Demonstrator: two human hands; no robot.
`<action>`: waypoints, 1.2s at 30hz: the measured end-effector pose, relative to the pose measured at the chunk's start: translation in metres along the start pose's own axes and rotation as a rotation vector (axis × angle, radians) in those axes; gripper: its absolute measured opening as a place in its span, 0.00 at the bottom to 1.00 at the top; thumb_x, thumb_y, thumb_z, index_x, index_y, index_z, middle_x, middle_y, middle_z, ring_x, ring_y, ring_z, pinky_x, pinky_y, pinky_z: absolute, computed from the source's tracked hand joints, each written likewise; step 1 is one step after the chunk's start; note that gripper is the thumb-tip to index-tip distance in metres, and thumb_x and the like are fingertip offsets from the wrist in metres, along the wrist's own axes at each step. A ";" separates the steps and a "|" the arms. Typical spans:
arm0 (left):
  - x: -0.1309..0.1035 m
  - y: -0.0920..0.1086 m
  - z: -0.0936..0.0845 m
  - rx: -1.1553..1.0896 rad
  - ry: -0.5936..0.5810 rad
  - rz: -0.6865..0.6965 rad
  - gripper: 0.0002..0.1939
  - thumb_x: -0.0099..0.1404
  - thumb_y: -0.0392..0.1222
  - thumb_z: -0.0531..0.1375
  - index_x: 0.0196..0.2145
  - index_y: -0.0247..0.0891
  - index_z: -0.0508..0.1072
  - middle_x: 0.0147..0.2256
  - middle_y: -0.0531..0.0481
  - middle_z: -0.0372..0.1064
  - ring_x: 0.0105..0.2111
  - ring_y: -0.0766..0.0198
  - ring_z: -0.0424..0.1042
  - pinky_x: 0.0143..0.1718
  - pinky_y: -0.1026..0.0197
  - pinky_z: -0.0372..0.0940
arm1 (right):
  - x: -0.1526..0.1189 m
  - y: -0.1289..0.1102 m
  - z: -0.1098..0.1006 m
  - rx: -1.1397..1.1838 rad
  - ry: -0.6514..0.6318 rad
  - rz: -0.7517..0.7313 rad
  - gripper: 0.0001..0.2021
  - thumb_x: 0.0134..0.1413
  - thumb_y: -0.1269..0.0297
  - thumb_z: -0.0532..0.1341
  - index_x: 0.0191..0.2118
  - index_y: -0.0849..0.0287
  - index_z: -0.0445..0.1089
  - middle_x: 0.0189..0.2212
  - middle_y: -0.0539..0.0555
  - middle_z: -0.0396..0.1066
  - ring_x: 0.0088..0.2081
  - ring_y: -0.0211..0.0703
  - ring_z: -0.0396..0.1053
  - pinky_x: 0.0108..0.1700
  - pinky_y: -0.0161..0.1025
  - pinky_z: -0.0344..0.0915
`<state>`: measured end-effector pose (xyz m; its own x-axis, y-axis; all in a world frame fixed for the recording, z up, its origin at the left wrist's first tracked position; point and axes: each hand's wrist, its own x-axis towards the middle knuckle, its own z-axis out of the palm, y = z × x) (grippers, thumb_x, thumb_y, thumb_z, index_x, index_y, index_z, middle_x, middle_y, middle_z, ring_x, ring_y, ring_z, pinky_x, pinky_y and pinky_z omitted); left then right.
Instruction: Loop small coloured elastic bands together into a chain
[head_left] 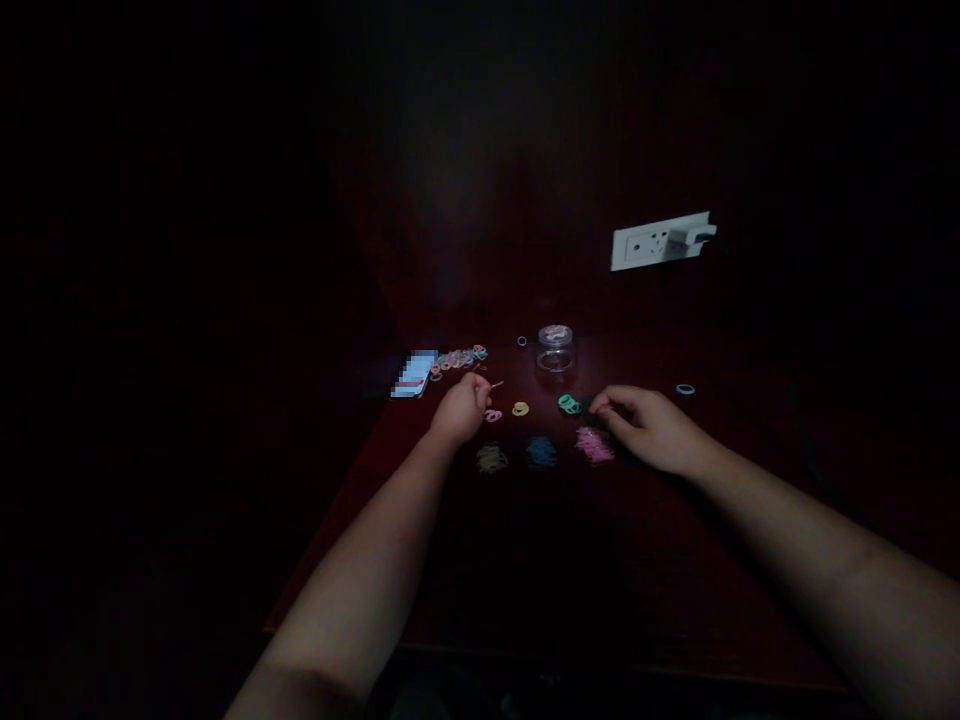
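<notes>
Over the dark-red counter (645,540), the left hand (459,410) pinches one thin pale strip (498,384), best held lightly; the right hand (651,428) curls near round green bands (568,405), its hold unclear.

On the desk (525,570), 3 piles (541,452) lie in a front row, with 3 small clusters (520,409) behind them. Farther back stands a jar (556,355); left of it lies a heap (456,358), then a phone (414,376). 1 loose band (685,389) lies at right, below a wall socket (637,247).
</notes>
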<state>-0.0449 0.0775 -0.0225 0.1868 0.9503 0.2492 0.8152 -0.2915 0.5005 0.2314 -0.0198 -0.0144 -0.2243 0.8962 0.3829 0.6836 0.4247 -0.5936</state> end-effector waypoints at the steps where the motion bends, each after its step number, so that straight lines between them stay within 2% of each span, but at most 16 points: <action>1: -0.005 0.009 0.000 -0.050 -0.039 0.072 0.11 0.72 0.44 0.48 0.41 0.39 0.68 0.32 0.50 0.76 0.30 0.64 0.74 0.33 0.64 0.64 | -0.001 -0.002 0.001 0.017 -0.001 -0.004 0.08 0.57 0.63 0.56 0.37 0.59 0.71 0.26 0.51 0.69 0.26 0.40 0.65 0.29 0.36 0.61; 5: -0.029 0.044 0.000 -0.093 -0.090 0.351 0.07 0.70 0.42 0.51 0.38 0.41 0.66 0.31 0.53 0.73 0.30 0.65 0.71 0.31 0.64 0.60 | -0.003 -0.010 0.004 0.113 -0.022 -0.053 0.10 0.55 0.63 0.61 0.42 0.59 0.69 0.25 0.48 0.65 0.24 0.36 0.62 0.25 0.34 0.58; 8: -0.043 0.059 0.002 -0.105 -0.132 0.460 0.06 0.71 0.42 0.50 0.38 0.41 0.66 0.32 0.53 0.72 0.30 0.66 0.70 0.32 0.64 0.60 | -0.004 -0.015 0.005 0.159 -0.034 -0.077 0.10 0.56 0.64 0.60 0.44 0.60 0.68 0.25 0.47 0.64 0.23 0.35 0.62 0.24 0.33 0.57; 11: -0.049 0.064 0.004 -0.101 -0.165 0.470 0.07 0.71 0.44 0.50 0.39 0.41 0.66 0.34 0.53 0.73 0.31 0.65 0.70 0.32 0.64 0.60 | -0.004 -0.015 0.005 0.187 -0.068 -0.086 0.07 0.58 0.62 0.59 0.38 0.60 0.70 0.22 0.48 0.65 0.23 0.36 0.63 0.26 0.34 0.59; 14: -0.050 0.064 0.004 -0.093 -0.185 0.449 0.08 0.71 0.45 0.50 0.39 0.41 0.67 0.34 0.53 0.73 0.32 0.65 0.70 0.33 0.64 0.60 | -0.004 -0.014 0.006 0.184 -0.088 -0.096 0.09 0.59 0.61 0.59 0.31 0.60 0.70 0.22 0.50 0.67 0.24 0.37 0.64 0.27 0.35 0.60; 20: -0.051 0.066 0.003 -0.121 -0.190 0.466 0.08 0.71 0.43 0.50 0.38 0.41 0.67 0.33 0.53 0.73 0.31 0.65 0.70 0.32 0.64 0.60 | -0.004 -0.008 0.010 0.192 -0.075 -0.108 0.06 0.57 0.64 0.60 0.39 0.59 0.69 0.23 0.47 0.64 0.24 0.36 0.62 0.27 0.34 0.59; 27: -0.056 0.073 -0.001 -0.098 -0.207 0.475 0.07 0.71 0.43 0.51 0.39 0.41 0.67 0.33 0.53 0.74 0.30 0.65 0.71 0.32 0.63 0.60 | -0.004 -0.008 0.010 0.228 -0.088 -0.099 0.06 0.58 0.64 0.60 0.40 0.59 0.68 0.23 0.46 0.63 0.24 0.35 0.61 0.25 0.33 0.58; 36: -0.057 0.075 0.001 -0.119 -0.225 0.491 0.08 0.71 0.43 0.51 0.39 0.41 0.68 0.32 0.53 0.73 0.30 0.65 0.71 0.32 0.63 0.60 | -0.004 -0.010 0.009 0.288 -0.133 -0.073 0.09 0.60 0.59 0.59 0.34 0.60 0.70 0.23 0.50 0.68 0.24 0.37 0.64 0.26 0.35 0.60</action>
<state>0.0058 0.0013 -0.0005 0.6523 0.6958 0.3005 0.5375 -0.7042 0.4638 0.2188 -0.0267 -0.0166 -0.3671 0.8630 0.3471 0.4424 0.4902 -0.7510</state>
